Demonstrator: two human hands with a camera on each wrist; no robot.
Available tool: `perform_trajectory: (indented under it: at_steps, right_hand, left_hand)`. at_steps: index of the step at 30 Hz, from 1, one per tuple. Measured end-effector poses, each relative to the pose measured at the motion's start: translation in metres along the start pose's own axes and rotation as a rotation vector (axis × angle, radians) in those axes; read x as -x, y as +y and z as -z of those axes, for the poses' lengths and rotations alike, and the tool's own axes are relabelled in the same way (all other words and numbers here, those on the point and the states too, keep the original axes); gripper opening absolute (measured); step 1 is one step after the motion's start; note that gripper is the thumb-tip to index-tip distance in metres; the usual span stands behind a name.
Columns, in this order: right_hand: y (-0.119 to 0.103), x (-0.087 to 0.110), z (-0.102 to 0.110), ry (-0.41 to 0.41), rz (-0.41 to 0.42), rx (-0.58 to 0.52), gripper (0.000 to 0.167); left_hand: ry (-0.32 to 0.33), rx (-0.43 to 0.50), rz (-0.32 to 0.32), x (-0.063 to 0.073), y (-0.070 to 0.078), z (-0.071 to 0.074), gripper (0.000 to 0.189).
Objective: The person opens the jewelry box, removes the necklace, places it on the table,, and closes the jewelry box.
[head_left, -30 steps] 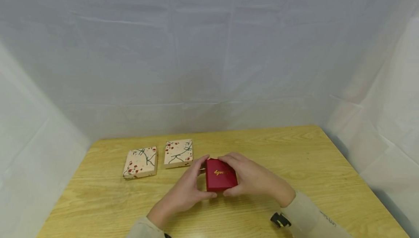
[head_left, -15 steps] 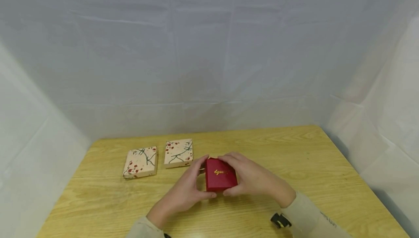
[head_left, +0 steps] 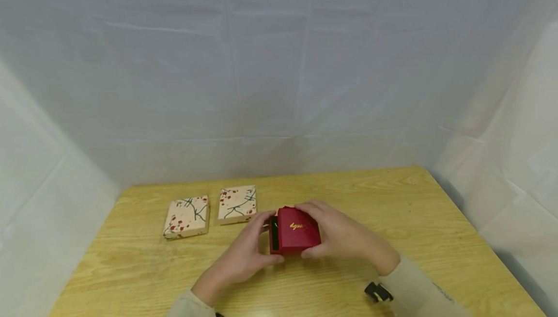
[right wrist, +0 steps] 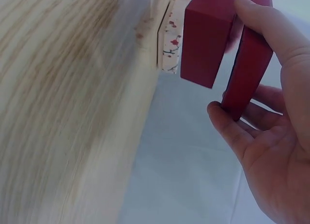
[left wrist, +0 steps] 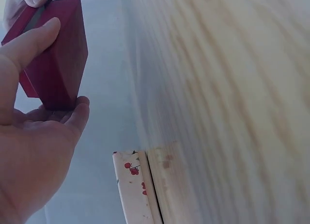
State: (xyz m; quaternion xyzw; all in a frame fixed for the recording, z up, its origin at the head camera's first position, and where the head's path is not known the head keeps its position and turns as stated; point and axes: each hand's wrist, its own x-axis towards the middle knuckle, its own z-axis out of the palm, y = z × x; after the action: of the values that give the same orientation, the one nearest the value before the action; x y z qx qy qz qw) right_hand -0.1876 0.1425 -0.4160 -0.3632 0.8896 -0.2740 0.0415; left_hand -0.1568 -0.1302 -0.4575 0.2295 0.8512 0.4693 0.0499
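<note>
In the head view a small red gift box is parted into two pieces between the hands. My right hand (head_left: 344,234) grips the red lid (head_left: 300,230), which bears gold lettering, with thumb on the near side and fingers on the far side. The red base (left wrist: 70,56) is pinched by my left hand (head_left: 244,254) between thumb and fingers. A strip of the base's black inside shows left of the lid. In the right wrist view the lid (right wrist: 248,69) stands slightly tilted from the base (right wrist: 206,40), with a narrow gap between them. Both pieces are held above the table.
Two flat cream boxes with red blossoms and dark branches lie on the wooden table (head_left: 144,268): one box (head_left: 187,216) farther left, the other box (head_left: 238,203) just beyond my left hand. White cloth (head_left: 270,89) hangs behind the table and along both sides.
The lid has come up off the base and shifted to the right with my right hand, exposing the black inside. My left hand and the base have moved slightly left.
</note>
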Motion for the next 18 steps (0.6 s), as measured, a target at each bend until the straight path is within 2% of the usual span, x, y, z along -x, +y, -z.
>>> perform_trajectory:
  at_steps: [5, 11, 18]
  right_hand:
    - [0.003, 0.006, 0.007, 0.002, -0.012, -0.017, 0.099]
    - [0.014, 0.014, 0.014, 0.043, -0.005, 0.026, 0.098]
    - [0.032, 0.028, 0.031, 0.089, 0.005, 0.066, 0.094]
  left_hand:
    - [0.016, -0.017, 0.031, 0.002, 0.000, 0.001, 0.098]
    - [0.052, -0.077, 0.080, 0.004, 0.001, 0.001, 0.101]
    - [0.056, -0.104, 0.121, 0.007, 0.002, 0.004, 0.102]
